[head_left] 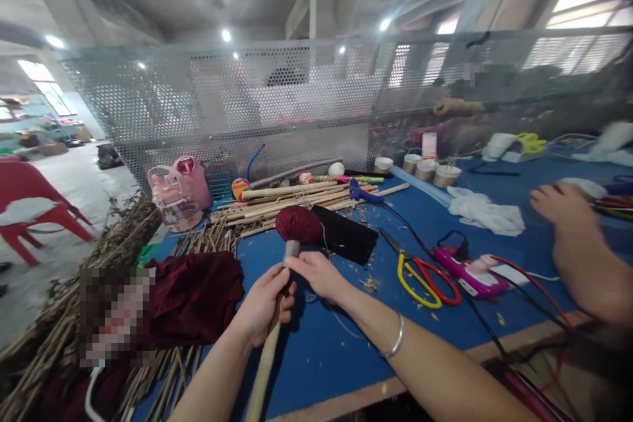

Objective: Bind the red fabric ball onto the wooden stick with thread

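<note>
"Near the centre of the frame, how were the hands placed?"

"Close together. The left hand (264, 306) was wrapped around a smooth, pale wooden stick (265, 369); the right hand (319, 275) pinched its grey band (292, 249), just below a rounded, wound-looking maroon ball (298, 224)."

"And around them?"

"Crumpled maroon cloth (198, 297) lay left of centre. Right of the ball sat a flat black strip (349, 235), then scissors (426, 280) with looped yellow and red handles, all on the blue tabletop (306, 376)."
</note>
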{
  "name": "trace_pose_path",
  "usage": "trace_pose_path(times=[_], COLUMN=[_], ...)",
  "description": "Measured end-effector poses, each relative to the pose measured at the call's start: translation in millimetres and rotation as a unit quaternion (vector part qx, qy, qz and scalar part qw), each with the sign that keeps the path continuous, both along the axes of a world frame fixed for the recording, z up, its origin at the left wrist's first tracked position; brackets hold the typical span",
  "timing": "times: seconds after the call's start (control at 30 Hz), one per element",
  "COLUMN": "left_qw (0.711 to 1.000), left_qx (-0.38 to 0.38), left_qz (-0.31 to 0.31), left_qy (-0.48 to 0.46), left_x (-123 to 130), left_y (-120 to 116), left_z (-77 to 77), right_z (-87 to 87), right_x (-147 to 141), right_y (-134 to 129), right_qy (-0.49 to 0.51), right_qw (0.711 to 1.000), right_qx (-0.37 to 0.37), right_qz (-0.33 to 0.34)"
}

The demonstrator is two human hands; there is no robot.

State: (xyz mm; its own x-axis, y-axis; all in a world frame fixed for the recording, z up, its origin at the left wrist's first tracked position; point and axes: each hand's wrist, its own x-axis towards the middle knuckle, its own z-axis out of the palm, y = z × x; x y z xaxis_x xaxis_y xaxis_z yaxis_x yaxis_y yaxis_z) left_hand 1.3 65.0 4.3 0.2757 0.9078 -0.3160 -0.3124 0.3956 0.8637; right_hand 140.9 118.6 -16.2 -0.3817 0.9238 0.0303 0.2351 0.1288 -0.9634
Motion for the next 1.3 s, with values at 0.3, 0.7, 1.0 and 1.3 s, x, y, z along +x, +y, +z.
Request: trace_pose_path(times=[0.3,0.7,1.0,1.3], left_qw=[0.998,0.998,0.99,0.991], left_qx=[-0.013,-0.038,-0.066,-0.081], left_qz=[0.069,0.055,-0.027,-0.067], left_qy=[0.007,0.001,0.118,0.083], left_x=[-10.8,-12.3,-3.3,-1.8], left_y=[4.1,4.4,0.9,3.1], left_z=[5.4,3.9,-5.2,-10.2], right_z=[7.6,17.4,20.3,57.4], right_x=[1.9,11.2,23.0,23.8], right_y=[-0.6,-7.9,1.0,18.9], right_qy=[-0.064,-0.148,-0.277,-0.403], right_qw=[0.995,0.933,0.838,0.707], right_qx=[0.075,0.317,0.463,0.54], right_qz=[0.005,0.086,0.081,0.212])
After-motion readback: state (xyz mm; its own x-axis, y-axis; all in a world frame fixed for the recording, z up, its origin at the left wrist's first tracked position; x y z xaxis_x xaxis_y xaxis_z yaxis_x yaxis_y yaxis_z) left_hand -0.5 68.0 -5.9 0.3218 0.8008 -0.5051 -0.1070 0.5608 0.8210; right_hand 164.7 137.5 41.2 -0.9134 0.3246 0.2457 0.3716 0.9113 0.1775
